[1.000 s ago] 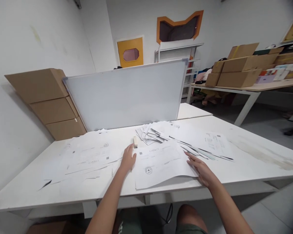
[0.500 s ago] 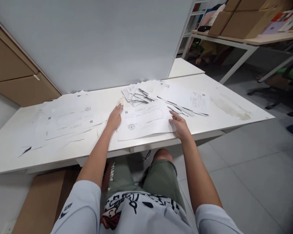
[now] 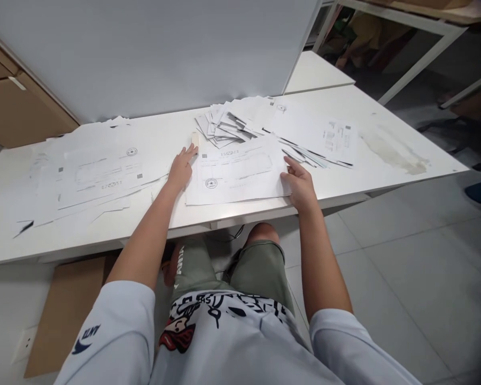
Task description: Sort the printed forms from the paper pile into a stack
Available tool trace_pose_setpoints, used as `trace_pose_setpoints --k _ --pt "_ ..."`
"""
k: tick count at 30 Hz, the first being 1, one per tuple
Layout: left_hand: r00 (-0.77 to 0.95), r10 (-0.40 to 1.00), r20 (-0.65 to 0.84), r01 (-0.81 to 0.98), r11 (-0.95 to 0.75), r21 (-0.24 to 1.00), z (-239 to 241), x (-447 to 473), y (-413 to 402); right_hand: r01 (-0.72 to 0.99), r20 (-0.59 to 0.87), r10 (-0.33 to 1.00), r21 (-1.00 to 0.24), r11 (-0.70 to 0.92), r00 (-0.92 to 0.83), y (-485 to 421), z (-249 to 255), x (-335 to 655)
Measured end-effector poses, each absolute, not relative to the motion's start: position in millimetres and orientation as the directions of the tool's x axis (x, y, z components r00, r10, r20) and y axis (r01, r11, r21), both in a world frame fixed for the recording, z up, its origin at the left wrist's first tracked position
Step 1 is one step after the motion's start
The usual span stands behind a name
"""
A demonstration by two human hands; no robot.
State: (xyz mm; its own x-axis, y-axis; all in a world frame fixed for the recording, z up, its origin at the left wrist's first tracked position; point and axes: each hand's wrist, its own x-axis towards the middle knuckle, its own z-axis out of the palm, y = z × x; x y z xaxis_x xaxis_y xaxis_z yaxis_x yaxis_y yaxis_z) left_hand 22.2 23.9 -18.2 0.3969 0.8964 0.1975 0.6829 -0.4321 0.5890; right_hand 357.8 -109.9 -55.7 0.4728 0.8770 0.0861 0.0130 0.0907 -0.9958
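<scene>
A stack of printed white sheets [image 3: 236,174] with a round stamp mark lies on the white table [image 3: 385,176] in front of me. My left hand [image 3: 180,170] rests flat at the stack's left edge, fingers stretched out, fingertips close to a small cream stapler [image 3: 194,140]. My right hand [image 3: 300,183] lies on the stack's right edge, fingers spread over the paper. Neither hand lifts anything.
A heap of folded papers [image 3: 224,125] and more sheets [image 3: 316,136] lie behind the stack. Other sheets [image 3: 92,171] spread over the table's left. A whiteboard [image 3: 152,53] stands on the far edge. Cardboard boxes [image 3: 16,101] at left, another table at upper right.
The camera has tilted down from the room to the table, my lap and my shirt. Both hands stay at the edges of the paper stack, hardly shifted.
</scene>
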Motion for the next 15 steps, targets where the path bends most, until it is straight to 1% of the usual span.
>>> trace_pose_setpoints --k 5,7,10,13,15 --pt "0.421 0.887 0.192 0.702 -0.452 0.551 -27.5 22.6 30.7 0.081 0.12 0.873 -0.992 0.093 0.472 -114.9 -52.0 356.7" --pt "0.429 0.88 0.203 0.704 -0.467 0.535 -30.8 24.2 31.8 0.1 0.131 0.86 -0.991 0.094 0.493 -115.0 -52.5 353.9" --pt "0.442 0.865 0.236 0.688 -0.496 0.53 -33.8 26.6 27.6 0.117 0.107 0.823 -0.992 0.05 0.558 -119.4 -48.6 345.0" --pt "0.422 0.863 0.277 0.646 -0.501 0.576 -34.9 28.9 18.7 0.173 0.09 0.771 -0.985 -0.026 0.63 -136.5 -30.9 337.8" --pt "0.337 0.886 0.319 0.608 -0.463 0.645 -35.7 31.0 14.4 0.273 0.106 0.786 -0.958 -0.083 0.609 -150.2 -12.1 339.7"
